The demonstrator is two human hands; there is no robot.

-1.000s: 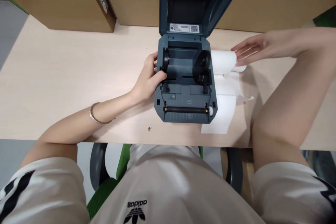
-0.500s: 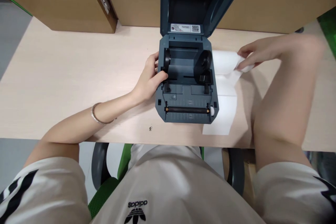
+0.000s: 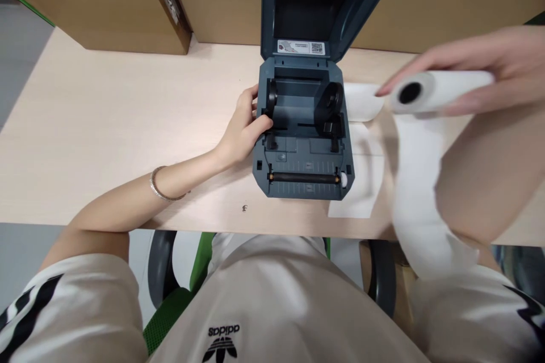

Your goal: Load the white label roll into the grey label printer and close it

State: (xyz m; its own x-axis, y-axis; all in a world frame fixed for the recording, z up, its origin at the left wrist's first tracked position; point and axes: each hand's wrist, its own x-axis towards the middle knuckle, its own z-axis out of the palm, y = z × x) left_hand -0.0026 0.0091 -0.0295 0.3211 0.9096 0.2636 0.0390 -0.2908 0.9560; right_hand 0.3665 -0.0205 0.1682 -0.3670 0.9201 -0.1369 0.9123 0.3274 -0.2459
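Observation:
A dark blue-grey label printer [image 3: 303, 150] stands on the table with its lid [image 3: 327, 5] raised. Its inside shows two black roll holders and a black roller near the front. My left hand [image 3: 243, 130] grips the printer's left wall, thumb over the rim. To the right, my right hand [image 3: 481, 71] is closed around a white paper roll [image 3: 453, 88], held above the table with its dark core hole facing left. A loose strip of paper [image 3: 417, 193] hangs from this roll and curls over my right arm. More white paper [image 3: 361, 176] lies against the printer's right side.
A cardboard box [image 3: 106, 5] stands at the back left, and brown cardboard [image 3: 447, 5] lines the back behind the printer. A small dark mark [image 3: 244, 208] is on the table [image 3: 128, 119] near its front edge.
My right hand has lifted a paper roll off the table and moved it right and toward me; its strip now hangs down. The left hand and printer have stayed in place.

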